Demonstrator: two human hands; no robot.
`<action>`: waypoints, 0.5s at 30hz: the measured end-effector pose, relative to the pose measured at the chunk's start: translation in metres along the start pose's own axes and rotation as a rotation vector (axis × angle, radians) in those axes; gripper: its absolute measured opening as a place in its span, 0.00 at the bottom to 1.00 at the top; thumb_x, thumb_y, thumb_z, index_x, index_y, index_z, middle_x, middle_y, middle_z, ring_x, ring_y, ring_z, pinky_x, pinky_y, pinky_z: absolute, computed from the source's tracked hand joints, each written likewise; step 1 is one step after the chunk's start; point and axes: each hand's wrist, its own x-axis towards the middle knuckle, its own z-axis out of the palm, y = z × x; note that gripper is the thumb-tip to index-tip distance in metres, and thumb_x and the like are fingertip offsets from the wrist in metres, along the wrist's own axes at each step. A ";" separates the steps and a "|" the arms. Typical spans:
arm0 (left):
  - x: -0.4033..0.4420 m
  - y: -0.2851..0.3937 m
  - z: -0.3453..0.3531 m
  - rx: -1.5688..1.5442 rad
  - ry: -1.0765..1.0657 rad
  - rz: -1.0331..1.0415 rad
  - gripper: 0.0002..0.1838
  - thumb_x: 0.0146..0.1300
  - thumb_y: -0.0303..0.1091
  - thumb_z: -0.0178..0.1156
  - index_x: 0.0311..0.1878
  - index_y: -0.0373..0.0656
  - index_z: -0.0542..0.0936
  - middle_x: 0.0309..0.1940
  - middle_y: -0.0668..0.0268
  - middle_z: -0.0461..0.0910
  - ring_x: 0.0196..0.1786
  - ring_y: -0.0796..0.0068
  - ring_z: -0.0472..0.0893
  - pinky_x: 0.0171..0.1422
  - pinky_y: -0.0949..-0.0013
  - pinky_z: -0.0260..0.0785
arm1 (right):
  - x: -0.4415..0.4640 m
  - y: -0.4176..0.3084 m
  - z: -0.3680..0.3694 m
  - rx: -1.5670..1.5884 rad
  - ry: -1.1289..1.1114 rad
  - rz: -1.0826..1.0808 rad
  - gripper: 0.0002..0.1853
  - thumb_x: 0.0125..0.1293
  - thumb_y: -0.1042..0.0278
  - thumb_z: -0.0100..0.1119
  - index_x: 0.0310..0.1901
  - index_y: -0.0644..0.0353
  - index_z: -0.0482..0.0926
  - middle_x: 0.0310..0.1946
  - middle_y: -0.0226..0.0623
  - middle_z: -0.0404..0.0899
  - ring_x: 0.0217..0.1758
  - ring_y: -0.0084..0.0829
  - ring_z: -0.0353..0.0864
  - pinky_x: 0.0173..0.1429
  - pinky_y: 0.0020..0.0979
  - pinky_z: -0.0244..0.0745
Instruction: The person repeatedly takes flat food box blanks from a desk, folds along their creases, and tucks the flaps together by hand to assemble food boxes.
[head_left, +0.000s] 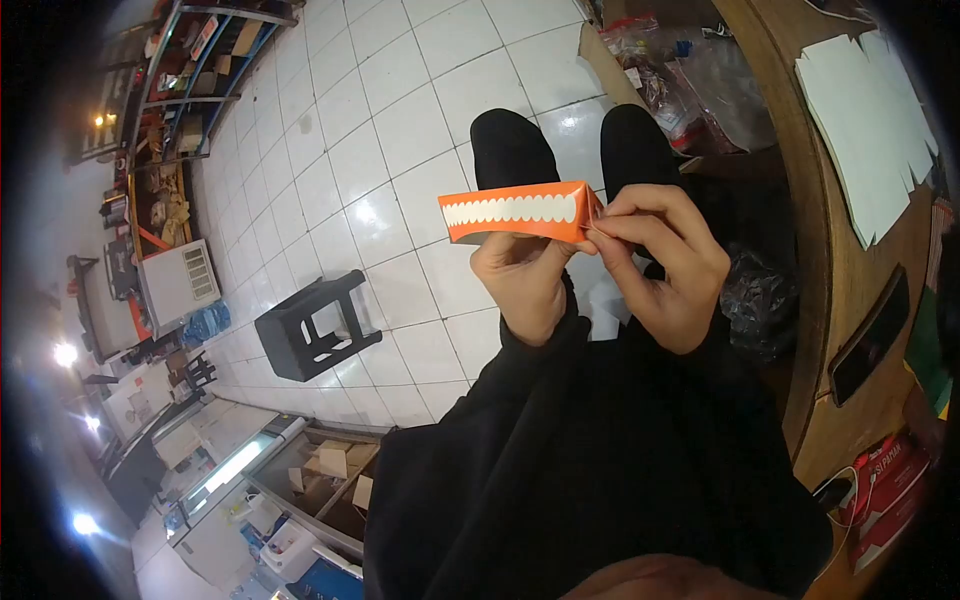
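Observation:
A small orange paper box [515, 210] with white scalloped bands along its side is held in front of me, above my knees. My left hand [530, 285] grips it from below, with the thumb and fingers near its right half. At the box's right end, the fingertips of my right hand [665, 260] pinch its folded edge. A thin strip or thread seems to show between those fingertips, too small to name. The box's left end looks open, and its underside is partly hidden by my left hand.
On the right, a wooden table [825, 420] carries white paper sheets [865, 130], a phone [868, 335] and a red box [885, 490] with a white cable. A black stool [315, 325] lies on the tiled floor. Plastic bags [715, 90] sit beyond my right foot.

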 end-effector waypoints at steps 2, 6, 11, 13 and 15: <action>-0.003 -0.001 0.003 0.113 0.113 0.038 0.08 0.51 0.16 0.60 0.35 0.35 0.76 0.49 0.50 0.70 0.43 0.69 0.77 0.41 0.71 0.73 | 0.001 0.003 0.004 -0.013 -0.005 -0.054 0.08 0.49 0.80 0.62 0.34 0.66 0.79 0.34 0.41 0.75 0.35 0.33 0.78 0.35 0.22 0.74; -0.009 -0.009 0.018 0.020 0.277 0.197 0.07 0.58 0.22 0.55 0.38 0.29 0.72 0.47 0.54 0.71 0.45 0.69 0.75 0.45 0.70 0.72 | -0.003 0.008 0.029 0.118 0.111 0.015 0.12 0.46 0.80 0.63 0.36 0.64 0.79 0.39 0.42 0.74 0.39 0.34 0.77 0.37 0.26 0.72; 0.000 0.003 0.017 -0.154 0.376 0.006 0.10 0.64 0.31 0.49 0.44 0.34 0.68 0.43 0.57 0.73 0.42 0.71 0.75 0.45 0.70 0.70 | -0.009 0.007 0.041 -0.315 -0.031 -0.098 0.18 0.47 0.68 0.62 0.44 0.56 0.79 0.54 0.46 0.63 0.61 0.43 0.57 0.56 0.41 0.58; 0.006 -0.004 -0.008 -0.237 0.293 -0.074 0.08 0.64 0.31 0.49 0.42 0.37 0.68 0.43 0.56 0.73 0.43 0.70 0.76 0.47 0.69 0.71 | -0.007 0.009 0.036 -0.473 -0.153 -0.139 0.23 0.46 0.64 0.64 0.48 0.54 0.77 0.57 0.45 0.60 0.62 0.43 0.56 0.57 0.43 0.54; 0.014 0.000 -0.022 -0.292 0.284 -0.099 0.07 0.64 0.32 0.50 0.39 0.39 0.67 0.42 0.56 0.74 0.44 0.68 0.76 0.48 0.64 0.73 | -0.007 0.012 0.031 -0.515 -0.221 -0.143 0.31 0.45 0.66 0.65 0.55 0.53 0.70 0.59 0.46 0.57 0.61 0.45 0.57 0.57 0.42 0.57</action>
